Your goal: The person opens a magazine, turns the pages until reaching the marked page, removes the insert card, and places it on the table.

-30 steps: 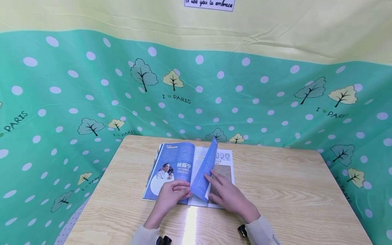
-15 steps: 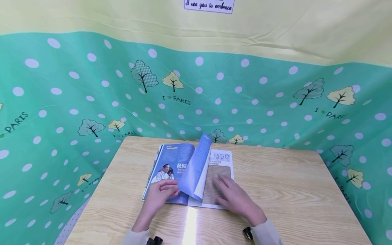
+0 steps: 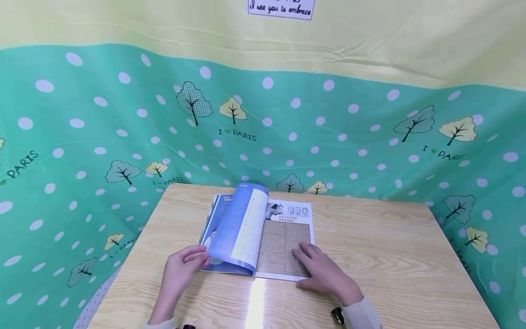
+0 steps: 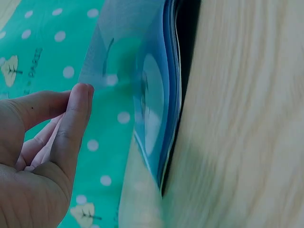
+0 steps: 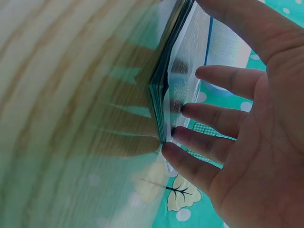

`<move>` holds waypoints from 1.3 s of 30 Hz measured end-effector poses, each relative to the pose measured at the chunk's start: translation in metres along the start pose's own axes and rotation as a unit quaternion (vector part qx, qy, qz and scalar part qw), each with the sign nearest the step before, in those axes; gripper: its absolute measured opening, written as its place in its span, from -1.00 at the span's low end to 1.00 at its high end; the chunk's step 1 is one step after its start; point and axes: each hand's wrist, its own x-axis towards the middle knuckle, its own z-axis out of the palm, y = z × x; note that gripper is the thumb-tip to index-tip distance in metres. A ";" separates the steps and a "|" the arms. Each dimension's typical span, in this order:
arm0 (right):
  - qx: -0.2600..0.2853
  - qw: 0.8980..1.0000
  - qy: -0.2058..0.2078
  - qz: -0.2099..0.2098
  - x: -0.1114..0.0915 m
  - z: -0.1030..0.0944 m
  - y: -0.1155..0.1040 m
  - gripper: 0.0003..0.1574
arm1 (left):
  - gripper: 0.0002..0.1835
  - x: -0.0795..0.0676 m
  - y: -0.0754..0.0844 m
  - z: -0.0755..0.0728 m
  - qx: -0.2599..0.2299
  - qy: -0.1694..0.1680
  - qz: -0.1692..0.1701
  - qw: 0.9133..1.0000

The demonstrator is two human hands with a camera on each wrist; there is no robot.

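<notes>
A patterned cloth [image 3: 349,151], yellow above and green with pale dots and trees below, hangs beyond the far edge of the worktop [image 3: 382,242] and past its left and right edges. The worktop is pale wood grain, with a strip of glare [image 3: 256,301] running in from its near edge.

The magazine [image 3: 283,251] lies spread on the worktop, left of the middle, its top edge near the worktop's far edge and its left side nearer the far left corner than the far right one. Its spine, and with it the long axis of the pages, runs between the near and far edges. The brown text panel and small portraits of the right half lie in view.

A blue raised page [image 3: 234,228] bows over the left half, largely hiding the page beneath; it looks partway over, its free edge towards the left edge of the worktop.

The right hand [image 3: 324,274] is spread, its grip loose and holding nothing; the fingertips appear to rest on the right half, by its near right corner.

The left hand [image 3: 182,267] has its grip closed, thumb and forefinger pinching the raised page at its near left corner. That page lies right of this grip and towards the far edge, so the left hand is much the nearer to its free edge. A black band [image 3: 338,315] shows at the right wrist. No container is in view.
</notes>
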 end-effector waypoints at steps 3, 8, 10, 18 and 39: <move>-0.005 1.000 -0.004 -0.001 0.000 0.001 0.000 0.00 | -0.66 -0.001 -0.002 -0.010 0.010 0.011 -0.006 1.000; -0.008 1.000 -0.008 0.001 -0.001 0.001 0.000 -0.06 | -0.64 0.002 -0.010 -0.024 0.041 0.023 -0.017 0.999; -0.006 1.000 -0.009 0.001 -0.001 0.000 0.001 -0.07 | -0.64 0.002 -0.013 -0.028 0.057 0.026 -0.020 0.998; -0.001 1.000 -0.016 -0.006 -0.002 -0.001 0.004 -0.12 | -0.66 0.004 -0.019 -0.036 0.105 0.025 -0.035 0.994; 0.052 0.998 0.031 -0.005 -0.010 -0.006 0.008 -0.36 | -0.67 0.008 -0.026 -0.039 0.132 0.032 -0.051 0.989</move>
